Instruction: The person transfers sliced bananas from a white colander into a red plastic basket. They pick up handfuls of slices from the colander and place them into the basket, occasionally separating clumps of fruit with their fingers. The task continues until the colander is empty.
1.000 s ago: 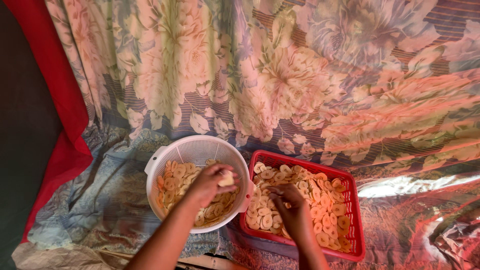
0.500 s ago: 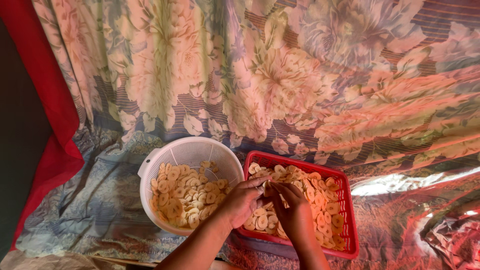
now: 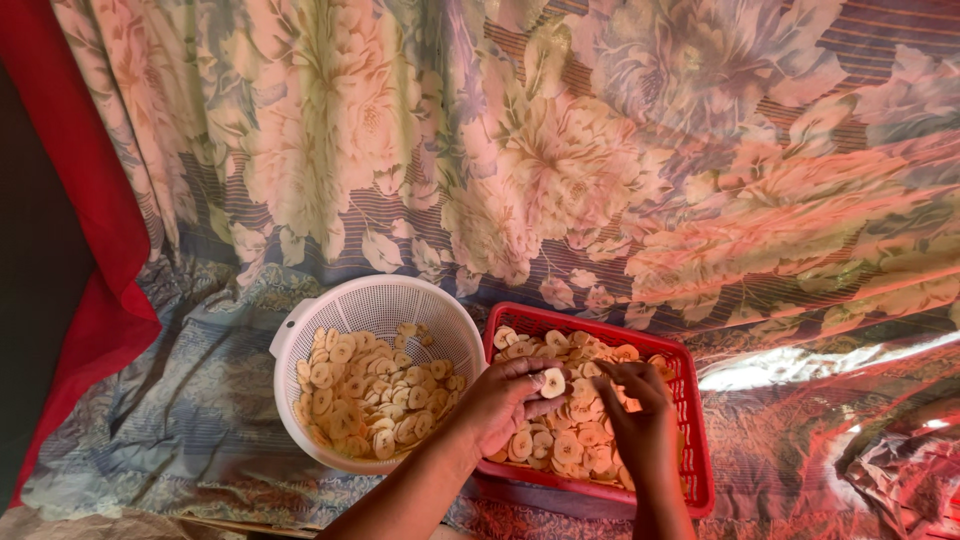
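Left hand point(image 3: 505, 400): positioned over the near-left part of the red basket point(image 3: 690, 420), fingers curled. A single pale round slice point(image 3: 552, 382) is pinched between thumb and fingertips, held just above the pile of slices point(image 3: 565, 440) in the basket. The grip is closed on this one slice.

Right hand point(image 3: 640, 425): directly to the right of the held slice, over the middle of the basket. Fingers are bent downward into the pile, fingertips touching or just above the slices. Whether this hand grasps anything cannot be told; the fingers hide the contact area.

The two hands are just beside each other, thumb sides facing, with the held slice between them.

Left of the grip: a white colander point(image 3: 370, 310), round, perforated, with a small handle on its far-left rim. It touches the left wall of the basket. It holds a layer of chips point(image 3: 375, 395) of the same pale yellow, round kind, covering the bottom and the near wall.

Below and around the grip: the basket is rectangular with lattice walls, and is filled with slices across most of its floor.

Under both containers: a floral cloth point(image 3: 600, 180) in pink, cream and blue, spread wide and wrinkled. Far left of the grip: a red fabric point(image 3: 90, 250) edge. Right of the grip, beyond the basket: a crinkled shiny sheet point(image 3: 880, 460).
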